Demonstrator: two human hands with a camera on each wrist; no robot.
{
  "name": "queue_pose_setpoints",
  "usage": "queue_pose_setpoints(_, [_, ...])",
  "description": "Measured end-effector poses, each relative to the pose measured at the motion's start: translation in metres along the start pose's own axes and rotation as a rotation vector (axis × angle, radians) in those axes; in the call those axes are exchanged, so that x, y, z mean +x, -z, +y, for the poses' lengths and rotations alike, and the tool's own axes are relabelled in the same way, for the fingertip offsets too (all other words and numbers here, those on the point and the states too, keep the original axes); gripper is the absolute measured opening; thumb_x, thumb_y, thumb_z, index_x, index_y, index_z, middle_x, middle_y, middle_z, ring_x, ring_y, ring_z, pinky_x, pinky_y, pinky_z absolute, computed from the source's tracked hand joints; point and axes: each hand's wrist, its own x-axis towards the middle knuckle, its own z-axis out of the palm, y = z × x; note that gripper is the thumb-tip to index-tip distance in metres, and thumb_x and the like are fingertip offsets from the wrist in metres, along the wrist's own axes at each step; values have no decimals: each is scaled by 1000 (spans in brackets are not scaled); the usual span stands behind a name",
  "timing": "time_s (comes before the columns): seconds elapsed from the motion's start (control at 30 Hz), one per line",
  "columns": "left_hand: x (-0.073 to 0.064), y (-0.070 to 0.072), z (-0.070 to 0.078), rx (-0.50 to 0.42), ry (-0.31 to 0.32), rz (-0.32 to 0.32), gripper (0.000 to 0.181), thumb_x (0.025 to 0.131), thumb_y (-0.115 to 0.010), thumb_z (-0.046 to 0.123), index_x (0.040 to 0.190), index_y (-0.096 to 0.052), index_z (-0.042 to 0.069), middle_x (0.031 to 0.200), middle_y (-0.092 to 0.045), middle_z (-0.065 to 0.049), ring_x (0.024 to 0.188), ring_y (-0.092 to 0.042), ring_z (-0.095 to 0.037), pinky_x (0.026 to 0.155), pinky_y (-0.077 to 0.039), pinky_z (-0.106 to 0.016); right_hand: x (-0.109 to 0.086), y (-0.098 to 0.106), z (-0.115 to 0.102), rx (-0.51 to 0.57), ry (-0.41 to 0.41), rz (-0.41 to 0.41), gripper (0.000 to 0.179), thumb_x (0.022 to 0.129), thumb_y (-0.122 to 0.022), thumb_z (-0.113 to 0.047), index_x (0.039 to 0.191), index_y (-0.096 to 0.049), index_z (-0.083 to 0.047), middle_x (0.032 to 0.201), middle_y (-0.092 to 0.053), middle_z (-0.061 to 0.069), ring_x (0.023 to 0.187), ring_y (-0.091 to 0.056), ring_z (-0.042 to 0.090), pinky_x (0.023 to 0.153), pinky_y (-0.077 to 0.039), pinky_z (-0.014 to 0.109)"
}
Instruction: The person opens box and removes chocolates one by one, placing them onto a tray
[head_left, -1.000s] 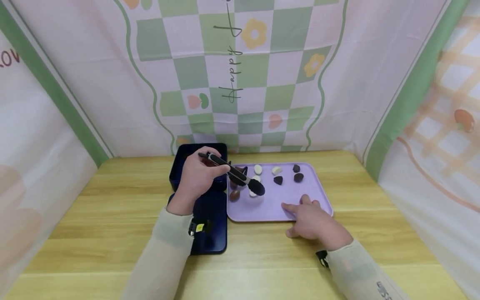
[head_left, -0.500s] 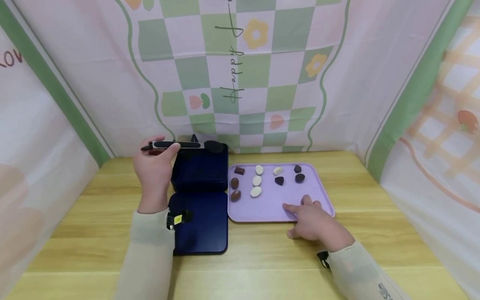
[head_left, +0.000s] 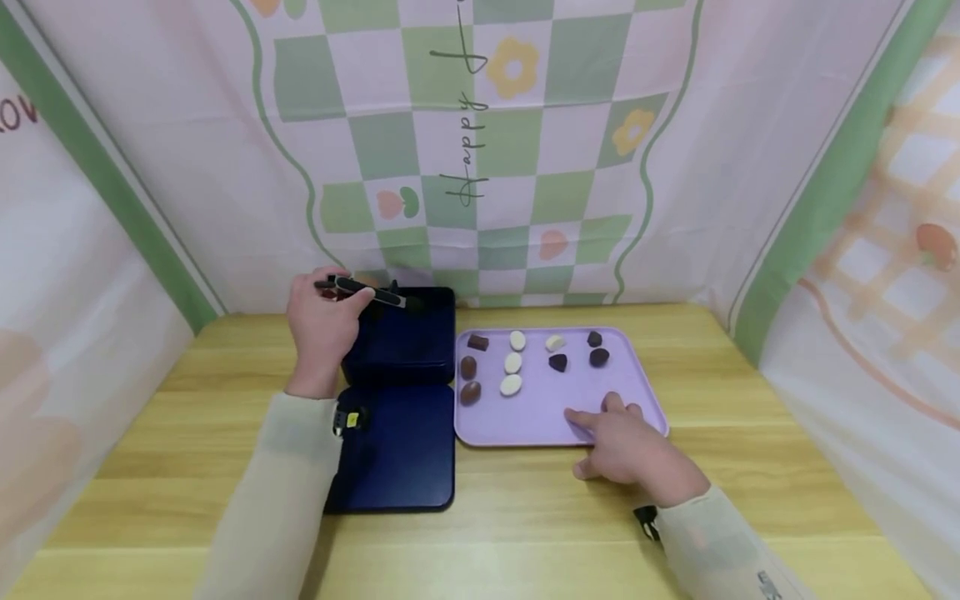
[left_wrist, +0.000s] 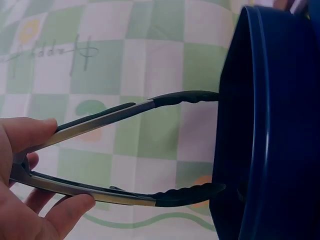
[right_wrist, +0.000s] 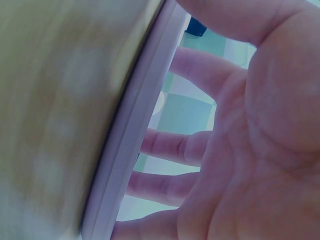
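My left hand (head_left: 322,329) grips black and silver tongs (head_left: 371,292) over the dark blue box (head_left: 401,362). In the left wrist view the arms of the tongs (left_wrist: 105,120) are spread, with nothing between them, and their tips reach the opening of the box (left_wrist: 285,120). A small dark lump (left_wrist: 242,190) shows inside, by the lower tip. My right hand (head_left: 626,446) rests on the front right of the lilac tray (head_left: 540,421); in the right wrist view its straight fingers (right_wrist: 170,145) reach over the rim. Brown chocolates (head_left: 470,392), white chocolates (head_left: 511,385) and dark chocolates (head_left: 599,357) lie on the tray.
A flat dark blue lid (head_left: 405,450) lies in front of the box, beside the tray's left edge. All stand on a wooden table (head_left: 525,533). A patterned cloth (head_left: 510,142) hangs right behind the box, with cloth sides at left and right.
My left hand has carried the tongs from over the tray leftward to the box, then dipped their tips toward its inside. My right hand has stayed on the tray.
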Motion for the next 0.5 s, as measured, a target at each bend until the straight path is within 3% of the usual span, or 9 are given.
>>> queue_pose_setpoints(0.33, [20,-3,-11,104,-69,-85,32,82,-83,20,107,-71,5,104,-51,-12,89,-50,-30,79,-42,-42,-1,2,-3,-3,3,-3,83,72,-87,-39,146,-53,-22,131,-40,32,93,-44,38,76,-47,54])
queue_pose_setpoints(0.5, [25,-7,-14,128,-62,-137,33,83,-81,20,111,-70,6,107,-49,-13,89,-49,-32,81,-43,-44,-1,2,-1,-6,0,-4,84,72,-87,-40,146,-53,-22,133,-39,33,95,-45,39,77,-48,57])
